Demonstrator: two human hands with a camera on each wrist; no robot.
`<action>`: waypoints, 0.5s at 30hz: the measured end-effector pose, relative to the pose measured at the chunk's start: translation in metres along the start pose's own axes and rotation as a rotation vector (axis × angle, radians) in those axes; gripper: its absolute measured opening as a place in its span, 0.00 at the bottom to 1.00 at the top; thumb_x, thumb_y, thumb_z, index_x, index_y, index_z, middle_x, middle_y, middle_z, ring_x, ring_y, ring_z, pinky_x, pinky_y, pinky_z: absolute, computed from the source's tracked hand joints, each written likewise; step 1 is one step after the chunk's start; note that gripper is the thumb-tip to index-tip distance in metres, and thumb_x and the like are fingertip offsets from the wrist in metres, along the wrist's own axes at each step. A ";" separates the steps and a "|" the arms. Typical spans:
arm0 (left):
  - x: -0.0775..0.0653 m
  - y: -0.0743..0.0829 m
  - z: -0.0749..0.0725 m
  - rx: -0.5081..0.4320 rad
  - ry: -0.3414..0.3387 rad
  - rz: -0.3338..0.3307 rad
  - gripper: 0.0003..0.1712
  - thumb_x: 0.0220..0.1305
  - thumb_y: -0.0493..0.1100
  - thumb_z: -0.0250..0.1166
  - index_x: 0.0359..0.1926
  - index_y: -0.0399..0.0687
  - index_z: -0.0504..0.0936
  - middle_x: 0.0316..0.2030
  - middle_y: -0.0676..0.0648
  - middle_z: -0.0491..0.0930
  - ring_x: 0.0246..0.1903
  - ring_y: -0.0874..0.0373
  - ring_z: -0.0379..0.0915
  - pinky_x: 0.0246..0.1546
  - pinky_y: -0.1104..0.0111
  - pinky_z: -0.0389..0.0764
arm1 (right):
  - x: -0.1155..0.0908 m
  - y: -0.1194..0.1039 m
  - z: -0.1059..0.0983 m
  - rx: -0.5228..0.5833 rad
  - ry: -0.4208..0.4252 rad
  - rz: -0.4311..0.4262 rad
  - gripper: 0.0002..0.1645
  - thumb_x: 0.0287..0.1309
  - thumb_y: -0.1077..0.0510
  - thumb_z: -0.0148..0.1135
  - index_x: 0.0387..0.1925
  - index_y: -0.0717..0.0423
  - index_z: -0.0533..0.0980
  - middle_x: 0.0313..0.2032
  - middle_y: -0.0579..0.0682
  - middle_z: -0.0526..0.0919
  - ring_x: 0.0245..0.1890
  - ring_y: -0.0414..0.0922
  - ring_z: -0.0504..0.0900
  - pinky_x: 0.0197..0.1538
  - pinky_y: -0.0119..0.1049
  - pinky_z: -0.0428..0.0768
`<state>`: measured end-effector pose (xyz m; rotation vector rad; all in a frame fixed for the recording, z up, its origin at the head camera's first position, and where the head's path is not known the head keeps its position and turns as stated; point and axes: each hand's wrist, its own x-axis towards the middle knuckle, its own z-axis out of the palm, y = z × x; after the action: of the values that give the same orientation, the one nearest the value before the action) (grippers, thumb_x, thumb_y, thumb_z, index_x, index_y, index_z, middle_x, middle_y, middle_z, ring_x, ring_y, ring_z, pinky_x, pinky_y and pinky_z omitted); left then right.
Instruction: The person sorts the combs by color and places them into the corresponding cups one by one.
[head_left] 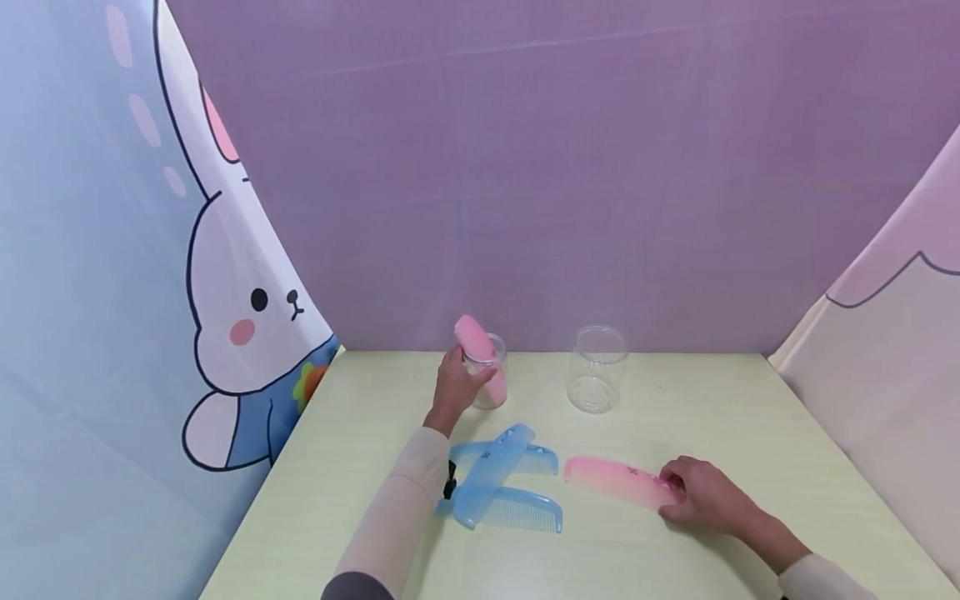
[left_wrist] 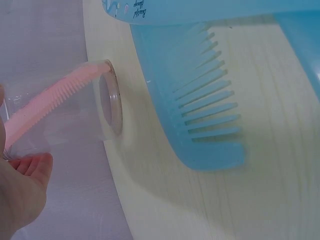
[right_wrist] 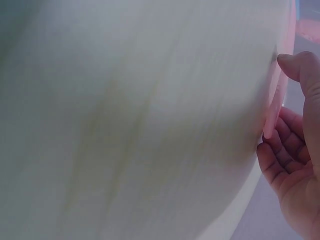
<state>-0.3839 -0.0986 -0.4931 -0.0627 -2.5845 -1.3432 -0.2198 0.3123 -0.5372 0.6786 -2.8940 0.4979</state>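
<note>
With the head view read as a clock, the left jar [head_left: 481,402] is clasped near its rim by the left hand [head_left: 453,386], the thumb and fingers bent round opposite sides; whether those fingers are pressed together cannot be told. In it the jarred comb [head_left: 474,337], pink, is stood aslant, its top leaned out toward 11 o'clock. Being longer than the jar, it is propped by the rim; the grip probably serves to steady both.

The loose comb [head_left: 611,479], also pink, is placed at 3 o'clock from the blue combs [head_left: 495,471]. Its 3 o'clock end is pinched between thumb and fingertips by the right hand [head_left: 701,494], so most of its length is left uncovered. The blue combs are heaped at 6 o'clock from the left jar, one laid across others, apparently grouped by colour. The right jar [head_left: 596,371] is set upright at 3 o'clock from the left.

On one blue comb, "Beautiful" seems legible in the left wrist view; the line beneath is blurred. The loose comb's dark mark is too small to be read.
</note>
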 end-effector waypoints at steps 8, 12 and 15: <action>0.001 0.000 0.000 0.009 -0.002 -0.004 0.45 0.59 0.56 0.75 0.70 0.37 0.68 0.60 0.37 0.77 0.60 0.44 0.74 0.62 0.50 0.78 | 0.010 0.002 -0.003 -0.013 0.039 0.006 0.23 0.37 0.48 0.81 0.35 0.54 0.82 0.28 0.38 0.76 0.28 0.30 0.68 0.31 0.28 0.74; 0.000 0.001 0.000 -0.002 -0.004 -0.014 0.46 0.59 0.56 0.75 0.70 0.37 0.68 0.60 0.37 0.76 0.60 0.43 0.74 0.62 0.50 0.79 | 0.017 0.004 -0.008 -0.017 0.085 -0.016 0.24 0.37 0.48 0.82 0.35 0.56 0.82 0.28 0.38 0.77 0.28 0.30 0.69 0.32 0.30 0.75; -0.001 0.001 0.001 -0.007 -0.005 -0.020 0.46 0.59 0.56 0.75 0.70 0.37 0.68 0.61 0.37 0.76 0.60 0.43 0.74 0.63 0.50 0.78 | 0.021 0.005 -0.011 -0.004 0.111 -0.037 0.23 0.38 0.49 0.81 0.35 0.56 0.82 0.28 0.38 0.77 0.28 0.29 0.69 0.32 0.30 0.75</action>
<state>-0.3832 -0.0974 -0.4929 -0.0416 -2.5918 -1.3607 -0.2405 0.3120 -0.5242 0.6796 -2.7734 0.5088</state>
